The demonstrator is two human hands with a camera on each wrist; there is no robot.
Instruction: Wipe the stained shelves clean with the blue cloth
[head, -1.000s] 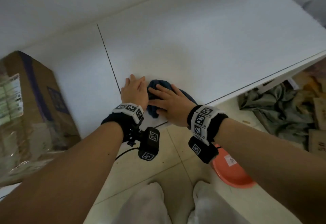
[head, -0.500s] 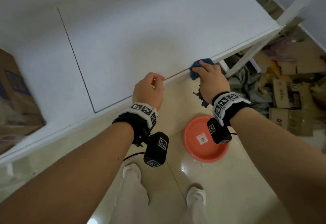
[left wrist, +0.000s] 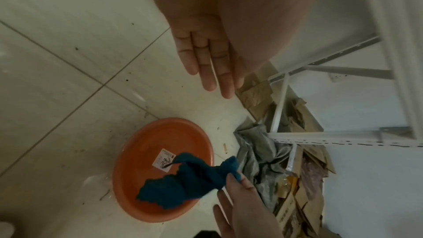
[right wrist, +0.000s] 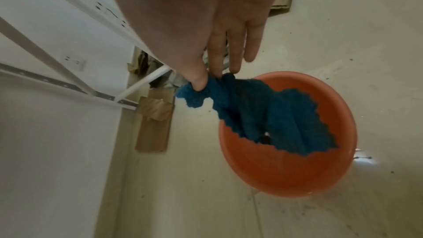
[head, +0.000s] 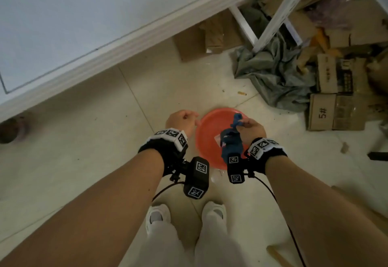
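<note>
My right hand (head: 251, 127) pinches one corner of the blue cloth (head: 231, 140) between thumb and fingers, and the cloth (right wrist: 263, 115) hangs down over the orange basin (head: 210, 128) on the floor. In the left wrist view the cloth (left wrist: 187, 184) dangles inside the basin's outline (left wrist: 142, 155). My left hand (head: 181, 120) hovers empty beside the basin's left rim, its fingers (left wrist: 210, 64) straight. The white shelf (head: 84, 14) lies at the upper left, away from both hands.
Cardboard boxes (head: 336, 103) and a crumpled grey cloth (head: 279, 77) lie under the white metal rack (head: 279, 10) at the right. My feet (head: 184, 214) stand on the tiled floor just behind the basin. A small brown scrap (head: 241, 93) lies on the floor past the basin.
Both hands left the shelf and dropped toward the floor. My right hand carried the blue cloth off the shelf edge to above the orange basin; my left hand let go of the edge.
</note>
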